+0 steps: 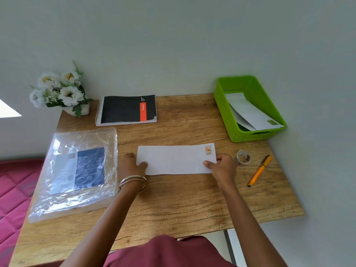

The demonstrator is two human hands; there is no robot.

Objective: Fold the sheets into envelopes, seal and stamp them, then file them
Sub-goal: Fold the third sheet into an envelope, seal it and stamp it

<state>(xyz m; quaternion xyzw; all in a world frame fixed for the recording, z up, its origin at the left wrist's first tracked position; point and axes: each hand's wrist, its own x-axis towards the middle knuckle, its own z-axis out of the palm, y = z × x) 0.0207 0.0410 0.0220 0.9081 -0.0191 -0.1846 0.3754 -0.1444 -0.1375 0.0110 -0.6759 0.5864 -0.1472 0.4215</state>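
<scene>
Clear plastic packet of paper [77, 170] lies at the wooden table's [173, 209] left side. Beside it, the left hand [133, 164] pinches the left end of a long white folded envelope [175, 159] – stamp [208, 150] at its top right corner – while the right hand [221, 163] pinches the right end. Further right sit a clear tape roll [243, 157], an orange pen [260, 170] and a green plastic basket [248, 108] holding white envelopes [250, 112].

A wood-grain bench [192, 205] stood pushed into the corner of plain pale grey walls [173, 45]. To its left lay a magenta quilted bed [13, 191], and a bright patch of light [8, 110] fell on the left wall. A metal leg [229, 245] showed under the bench's right edge.
</scene>
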